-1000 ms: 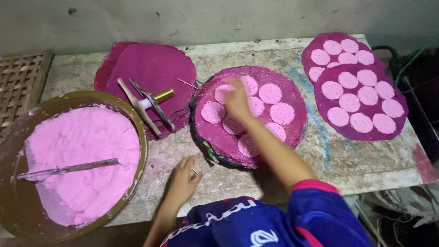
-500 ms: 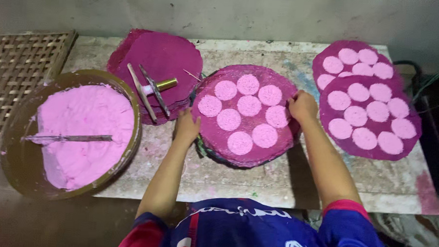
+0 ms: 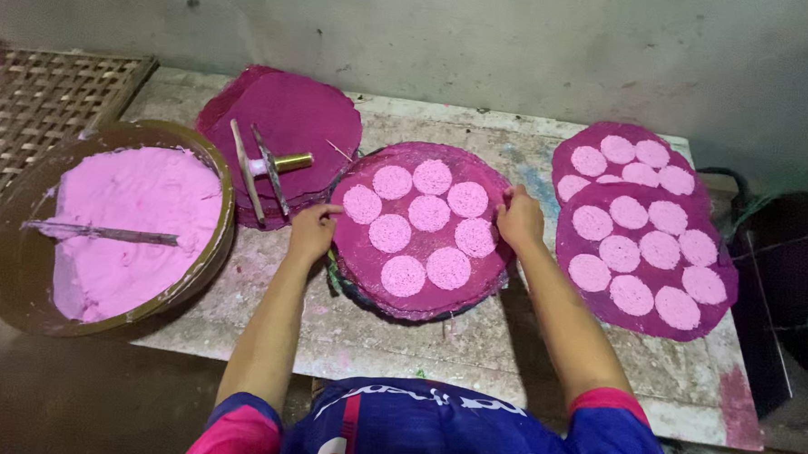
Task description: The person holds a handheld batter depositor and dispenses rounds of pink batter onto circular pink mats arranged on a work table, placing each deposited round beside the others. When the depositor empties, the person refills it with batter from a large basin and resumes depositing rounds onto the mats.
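Head view: left hand (image 3: pixel 310 232) and right hand (image 3: pixel 519 219) clasp opposite rims of magenta round sheet (image 3: pixel 416 296), keeping eight pink discs (image 3: pixel 429 213) level; pink paste bowl (image 3: pixel 21 265) left.

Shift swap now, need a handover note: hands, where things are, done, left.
Left hand grips the left rim of the round magenta tray in the middle; right hand grips its right rim.
Tray carries eight pale pink round discs.
Done: two filled magenta trays overlap at right.
Left: brown basin of pink paste with a metal spatula at left; empty magenta trays behind, a metal tool on top.
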